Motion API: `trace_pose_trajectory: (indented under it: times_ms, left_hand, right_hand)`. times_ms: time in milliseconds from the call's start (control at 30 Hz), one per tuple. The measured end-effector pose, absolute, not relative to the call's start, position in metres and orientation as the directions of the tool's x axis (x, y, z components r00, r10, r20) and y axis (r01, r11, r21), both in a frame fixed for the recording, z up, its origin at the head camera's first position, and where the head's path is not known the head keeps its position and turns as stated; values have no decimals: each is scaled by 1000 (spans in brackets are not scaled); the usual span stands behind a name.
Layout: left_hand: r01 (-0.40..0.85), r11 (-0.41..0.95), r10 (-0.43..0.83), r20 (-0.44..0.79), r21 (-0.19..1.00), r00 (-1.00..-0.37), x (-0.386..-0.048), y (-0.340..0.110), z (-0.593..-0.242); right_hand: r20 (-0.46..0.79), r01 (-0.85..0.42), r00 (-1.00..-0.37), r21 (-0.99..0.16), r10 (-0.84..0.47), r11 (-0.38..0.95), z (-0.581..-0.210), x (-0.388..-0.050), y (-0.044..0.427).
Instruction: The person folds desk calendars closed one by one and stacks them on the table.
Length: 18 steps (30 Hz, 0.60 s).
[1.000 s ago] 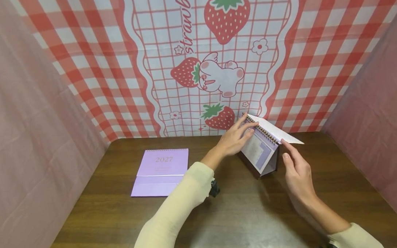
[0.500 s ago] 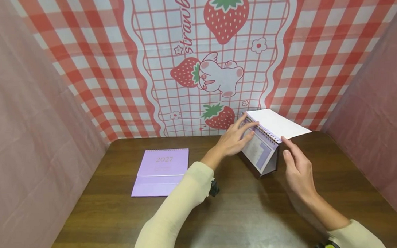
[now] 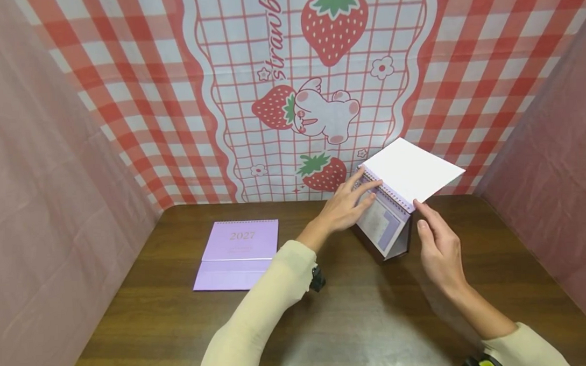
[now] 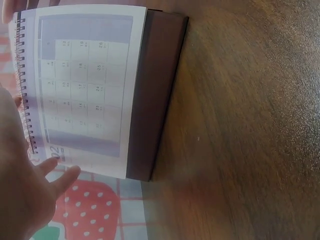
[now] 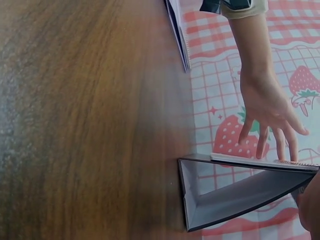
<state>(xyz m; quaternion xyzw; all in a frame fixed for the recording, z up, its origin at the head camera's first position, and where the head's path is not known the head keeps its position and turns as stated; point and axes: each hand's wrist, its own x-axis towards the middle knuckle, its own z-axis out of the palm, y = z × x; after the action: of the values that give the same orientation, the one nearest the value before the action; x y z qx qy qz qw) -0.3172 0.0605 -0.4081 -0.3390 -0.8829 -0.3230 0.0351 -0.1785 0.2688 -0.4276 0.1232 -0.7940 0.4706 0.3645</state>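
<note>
A tented desk calendar (image 3: pixel 374 220) with a spiral binding stands at the right of the table, its month grid legible in the left wrist view. One white page (image 3: pixel 416 170) rises from the spiral, tilted up and back. My left hand (image 3: pixel 344 205) reaches over the calendar with spread, mostly straight fingers touching its front near the binding. At the spiral's right end, my right hand (image 3: pixel 441 253) has its index fingertip against the corner, the thumb apart from it. From the side, the right wrist view shows the calendar's hollow grey stand (image 5: pixel 245 195).
A purple calendar (image 3: pixel 242 244) marked 2027 lies or leans low at the left, partly behind my left sleeve (image 3: pixel 268 302). Behind the wooden table (image 3: pixel 351 321) hangs a strawberry-print cloth (image 3: pixel 319 112). Pink curtains (image 3: pixel 555 184) close off both sides.
The white page has swung upward from nearly flat, showing more of its blank face. Both hands have stayed almost in place, and the calendar's stand has not moved.
</note>
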Motion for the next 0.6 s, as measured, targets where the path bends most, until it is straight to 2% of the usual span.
trace_pose_trajectory:
  times_ms: [367, 567, 600]
  left_hand:
    - [674, 435, 579, 389, 597, -717, -326, 57, -403]
    - [625, 334, 534, 405, 705, -742, -339, 60, -398]
    - [622, 326, 515, 418, 712, -749, -350, 62, -406]
  right_hand:
    - [772, -627, -628, -577, 98, 524, -422, -182, 265]
    - [805, -671, -591, -530, 58, 518, -423, -184, 264]
    - [811, -679, -583, -520, 49, 518, -423, -184, 264]
